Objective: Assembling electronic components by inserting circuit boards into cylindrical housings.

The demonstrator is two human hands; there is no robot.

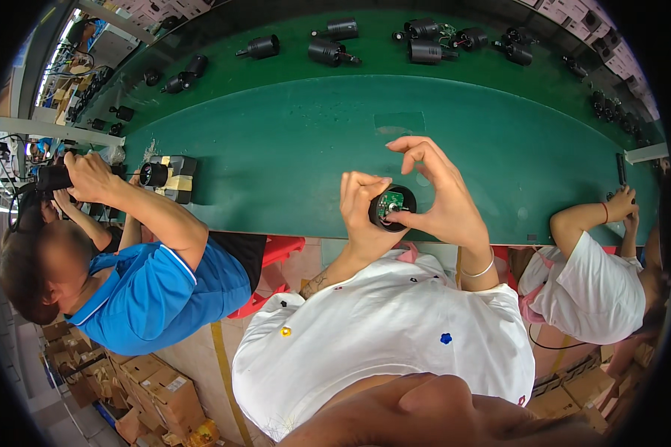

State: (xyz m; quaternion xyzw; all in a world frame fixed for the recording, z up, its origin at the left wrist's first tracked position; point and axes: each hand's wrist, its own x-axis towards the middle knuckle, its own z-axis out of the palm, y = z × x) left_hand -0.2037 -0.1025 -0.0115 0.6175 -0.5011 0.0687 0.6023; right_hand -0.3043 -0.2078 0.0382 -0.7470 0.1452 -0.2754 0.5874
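Just past the table's near edge, my left hand [358,210] is wrapped round a short black cylindrical housing [408,195], whose open end faces up. Inside it sits a green circuit board [390,200] with small parts on it. My right hand [450,203] is at the housing's right side, its thumb reaching over the rim to the board. The other right fingers arch in the air, apart from the thumb and off the housing. Whether the thumb presses on the board or on a small part there, I cannot tell.
The green table [291,149] spans the view. Along its raised back strip lie several black cylindrical housings [328,52], some with wires or boards. At left, a person in blue [164,290] handles black devices near a taped block [177,179]. Another person in white [593,287] works at right.
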